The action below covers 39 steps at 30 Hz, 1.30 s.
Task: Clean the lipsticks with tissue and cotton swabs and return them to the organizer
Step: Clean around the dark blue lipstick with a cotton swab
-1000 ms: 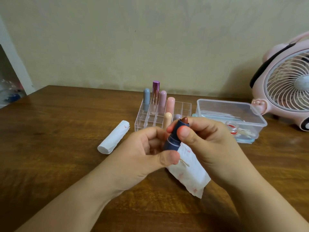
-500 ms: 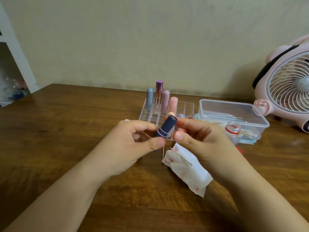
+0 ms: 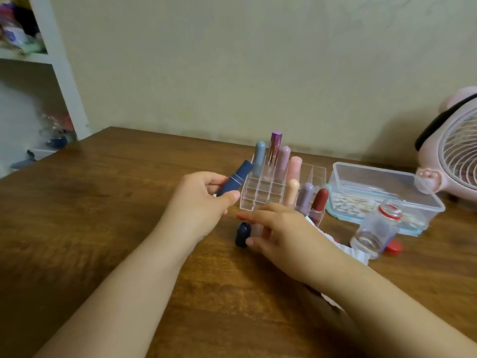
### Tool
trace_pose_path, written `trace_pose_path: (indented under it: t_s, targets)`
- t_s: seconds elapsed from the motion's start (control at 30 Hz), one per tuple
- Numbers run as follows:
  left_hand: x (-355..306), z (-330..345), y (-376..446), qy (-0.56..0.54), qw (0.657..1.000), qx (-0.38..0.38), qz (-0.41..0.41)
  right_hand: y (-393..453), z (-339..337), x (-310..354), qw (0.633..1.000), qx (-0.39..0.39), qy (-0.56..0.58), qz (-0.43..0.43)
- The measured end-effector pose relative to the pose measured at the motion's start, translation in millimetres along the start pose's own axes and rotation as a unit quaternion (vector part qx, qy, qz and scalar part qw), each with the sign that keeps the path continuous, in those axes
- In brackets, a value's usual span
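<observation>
Recapping the navy lipstick – cap pickup in progress

Left hand [image 3: 204, 200] grips the navy lipstick [image 3: 233, 182], tilted, just left of the organizer [image 3: 281, 192] near the table's far edge. Right hand [image 3: 278, 228], fingers loosely curled, touches the upright navy cap [image 3: 243, 234] – no firm pinch evident. Advise pinching the cap's sides, aligning it squarely over the tube, and pressing straight on

A navy lipstick tube [image 3: 235, 181] with a pale band and its navy cap [image 3: 243, 234] sit against a brown wood-grain counter [image 3: 103, 202]. At two o'clock, the clear organizer [image 3: 268, 192] holds blue-grey, metallic purple, pink, peach, lilac and dark red lipsticks; farther right, a pink fan [image 3: 454, 151].
</observation>
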<state>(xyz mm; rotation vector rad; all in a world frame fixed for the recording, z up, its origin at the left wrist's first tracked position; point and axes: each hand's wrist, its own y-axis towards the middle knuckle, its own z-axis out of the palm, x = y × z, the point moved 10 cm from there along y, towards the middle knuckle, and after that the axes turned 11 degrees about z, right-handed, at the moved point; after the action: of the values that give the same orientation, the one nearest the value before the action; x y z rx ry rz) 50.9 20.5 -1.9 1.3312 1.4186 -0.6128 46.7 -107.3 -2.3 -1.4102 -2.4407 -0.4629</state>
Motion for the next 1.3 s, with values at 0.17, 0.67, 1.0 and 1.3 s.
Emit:
trace_pose_path:
  t_s: [0.17,0.67,1.0,1.3]
  targets:
    - [-2,-2,1,-0.004,1.0,-0.012,0.016,2,0,-5,0.999,-0.033,0.013,-0.001]
    - [-19,32,-8,-0.096,0.989,0.091,0.07,-21,-74,-72,0.885,-0.144,0.428,0.116]
    - [-23,34,-11,-0.049,0.989,0.076,0.119,-17,-50,-62,0.89,-0.104,0.43,0.11]
    - [-35,35,-12,0.081,0.981,0.047,0.169,-20,-112,-81,0.912,-0.257,0.276,0.163]
